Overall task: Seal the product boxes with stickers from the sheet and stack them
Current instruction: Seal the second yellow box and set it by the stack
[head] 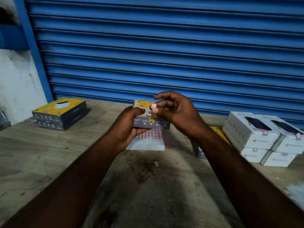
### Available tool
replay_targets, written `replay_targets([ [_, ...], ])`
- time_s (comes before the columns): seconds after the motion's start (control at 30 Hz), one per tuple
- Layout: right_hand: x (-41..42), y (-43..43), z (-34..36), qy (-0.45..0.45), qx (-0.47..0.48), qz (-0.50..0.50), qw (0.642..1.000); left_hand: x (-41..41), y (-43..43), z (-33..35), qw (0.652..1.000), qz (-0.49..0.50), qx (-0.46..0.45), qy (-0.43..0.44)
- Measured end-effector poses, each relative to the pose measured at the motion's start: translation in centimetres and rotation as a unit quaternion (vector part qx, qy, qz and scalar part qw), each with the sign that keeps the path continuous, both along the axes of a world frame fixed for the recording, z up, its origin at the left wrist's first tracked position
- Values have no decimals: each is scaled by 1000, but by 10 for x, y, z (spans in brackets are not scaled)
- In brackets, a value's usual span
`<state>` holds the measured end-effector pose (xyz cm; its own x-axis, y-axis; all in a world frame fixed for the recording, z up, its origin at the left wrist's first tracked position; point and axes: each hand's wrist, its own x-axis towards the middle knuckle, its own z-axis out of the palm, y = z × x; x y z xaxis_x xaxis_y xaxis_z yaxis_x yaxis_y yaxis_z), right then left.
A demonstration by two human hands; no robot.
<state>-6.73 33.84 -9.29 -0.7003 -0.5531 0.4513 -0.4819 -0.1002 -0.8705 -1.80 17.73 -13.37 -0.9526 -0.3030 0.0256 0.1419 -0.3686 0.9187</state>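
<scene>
Two stacks flank the wooden table (pixel 49 155): four white boxes (pixel 269 137) at the right, two yellow-and-grey boxes (pixel 60 113) at the far left. Above the sticker sheet (pixel 148 140) lying mid-table, the left hand (pixel 130 127) has its fingers clamped on a yellow-and-grey product box (pixel 148 119). Just over that box's top, the right hand (pixel 177 111) pinches a small red-edged sticker (pixel 154 105) between thumb and forefinger.

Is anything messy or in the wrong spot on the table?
One thing: a small loose sticker lies by itself on the bare table, near the person, away from the sticker sheet. It looks curled, maybe dropped. The box stacks look tidy.
</scene>
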Motion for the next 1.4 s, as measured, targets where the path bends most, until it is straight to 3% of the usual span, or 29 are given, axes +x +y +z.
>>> replay_targets([
  [0.47, -1, -1, -1, 33, 52, 9, 998, 1, 1, 1, 998, 32, -55, 20],
  [0.87, -8, -3, -10, 49, 110, -16, 993, 0, 0, 1, 998, 60, -20, 12],
  [1.4, -10, -10, -20, 89, 105, -56, 989, 1, 5, 0, 998, 55, -23, 6],
])
